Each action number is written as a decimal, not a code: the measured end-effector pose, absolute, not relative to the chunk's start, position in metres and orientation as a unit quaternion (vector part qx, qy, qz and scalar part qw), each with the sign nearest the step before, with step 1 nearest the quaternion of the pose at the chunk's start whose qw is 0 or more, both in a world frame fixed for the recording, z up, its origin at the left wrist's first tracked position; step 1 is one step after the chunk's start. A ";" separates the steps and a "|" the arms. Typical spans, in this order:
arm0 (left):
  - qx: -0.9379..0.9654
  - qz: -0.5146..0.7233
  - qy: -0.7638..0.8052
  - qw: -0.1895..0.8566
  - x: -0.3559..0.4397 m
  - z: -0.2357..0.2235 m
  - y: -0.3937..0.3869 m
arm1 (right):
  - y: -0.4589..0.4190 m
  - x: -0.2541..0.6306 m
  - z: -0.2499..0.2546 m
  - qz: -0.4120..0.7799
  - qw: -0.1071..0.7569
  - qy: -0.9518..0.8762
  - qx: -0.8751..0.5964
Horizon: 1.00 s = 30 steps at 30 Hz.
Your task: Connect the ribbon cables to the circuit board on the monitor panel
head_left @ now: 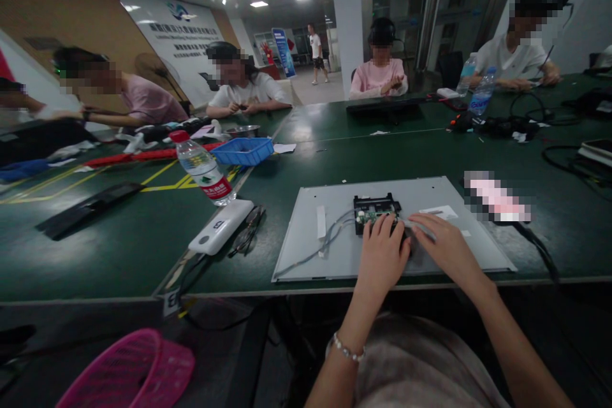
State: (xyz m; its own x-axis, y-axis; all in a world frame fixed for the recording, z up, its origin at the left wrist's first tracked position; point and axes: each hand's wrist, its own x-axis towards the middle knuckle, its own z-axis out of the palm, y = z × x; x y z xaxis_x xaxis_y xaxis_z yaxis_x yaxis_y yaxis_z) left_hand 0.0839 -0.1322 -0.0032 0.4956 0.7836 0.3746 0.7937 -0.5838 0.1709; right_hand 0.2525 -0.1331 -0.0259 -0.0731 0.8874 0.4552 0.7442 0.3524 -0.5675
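A grey metal panel (pixel 306 223) lies flat on the table in front of me. Near its middle sits a black plastic housing (pixel 373 201) with a small green circuit board (pixel 370 216) in it. Grey cables (pixel 329 241) run from its left side across the panel. My left hand (pixel 384 252) rests over the housing's near side, fingers spread and touching it. To the right, my right hand (pixel 444 245) has thumb and index finger close together around something thin and greyish at the housing's edge. The fingers hide its kind. White labels (pixel 444 211) are stuck on the panel.
Left of the panel are a white power bank (pixel 220 227), a coiled dark cable (pixel 247 233), a water bottle (pixel 203 169) and a blue tray (pixel 243 151). A blurred-out phone-like device (pixel 497 197) lies to the right. A pink basket (pixel 138 370) stands below the table edge. Several people sit around.
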 end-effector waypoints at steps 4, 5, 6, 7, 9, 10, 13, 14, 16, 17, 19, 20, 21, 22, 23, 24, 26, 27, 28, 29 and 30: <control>-0.865 -0.209 -0.455 0.016 0.084 -0.005 -0.132 | -0.163 0.259 -0.028 0.076 0.283 -0.800 -0.524; -0.864 -0.211 -0.457 0.017 0.084 -0.005 -0.132 | -0.169 0.261 -0.030 0.066 0.257 -0.805 -0.530; -0.863 -0.213 -0.459 0.017 0.084 -0.005 -0.131 | -0.174 0.263 -0.033 0.055 0.234 -0.808 -0.538; -0.862 -0.215 -0.460 0.018 0.085 -0.006 -0.131 | -0.177 0.265 -0.036 0.044 0.215 -0.809 -0.546; -0.861 -0.219 -0.459 0.017 0.085 -0.006 -0.131 | -0.179 0.267 -0.042 0.031 0.181 -0.817 -0.546; -0.861 -0.221 -0.459 0.017 0.085 -0.006 -0.131 | -0.179 0.268 -0.044 0.026 0.170 -0.823 -0.541; -0.861 -0.225 -0.456 0.013 0.085 -0.006 -0.131 | -0.175 0.268 -0.047 0.008 0.156 -0.834 -0.529; -0.861 -0.225 -0.455 0.011 0.085 -0.006 -0.131 | -0.175 0.268 -0.048 0.003 0.156 -0.835 -0.527; -0.862 -0.226 -0.454 0.008 0.085 -0.007 -0.130 | -0.173 0.268 -0.050 -0.006 0.156 -0.837 -0.524; -0.862 -0.226 -0.454 0.007 0.085 -0.007 -0.130 | -0.173 0.269 -0.051 -0.010 0.155 -0.839 -0.522; -0.862 -0.228 -0.453 0.005 0.086 -0.007 -0.129 | -0.173 0.269 -0.052 -0.015 0.152 -0.841 -0.519; -0.862 -0.229 -0.452 0.005 0.086 -0.007 -0.129 | -0.173 0.270 -0.052 -0.017 0.151 -0.842 -0.518; -0.862 -0.231 -0.452 0.005 0.086 -0.007 -0.129 | -0.173 0.270 -0.052 -0.019 0.150 -0.843 -0.517; -0.861 -0.232 -0.452 0.005 0.086 -0.007 -0.129 | -0.173 0.270 -0.052 -0.020 0.149 -0.843 -0.516; -0.861 -0.232 -0.452 0.005 0.087 -0.007 -0.130 | -0.173 0.271 -0.052 -0.020 0.149 -0.843 -0.516; -0.861 -0.232 -0.453 0.005 0.087 -0.007 -0.130 | -0.173 0.271 -0.052 -0.019 0.150 -0.842 -0.517; -0.861 -0.230 -0.454 0.005 0.087 -0.007 -0.130 | -0.173 0.270 -0.050 -0.016 0.152 -0.840 -0.520; -0.861 -0.229 -0.455 0.005 0.087 -0.007 -0.131 | -0.173 0.270 -0.049 -0.013 0.153 -0.839 -0.522; -0.861 -0.228 -0.454 0.005 0.087 -0.007 -0.131 | -0.173 0.270 -0.049 -0.010 0.154 -0.838 -0.524; -0.862 -0.228 -0.453 0.004 0.087 -0.007 -0.131 | -0.174 0.270 -0.048 -0.007 0.153 -0.837 -0.526; -0.862 -0.229 -0.452 0.004 0.087 -0.007 -0.131 | -0.174 0.270 -0.047 -0.004 0.153 -0.835 -0.528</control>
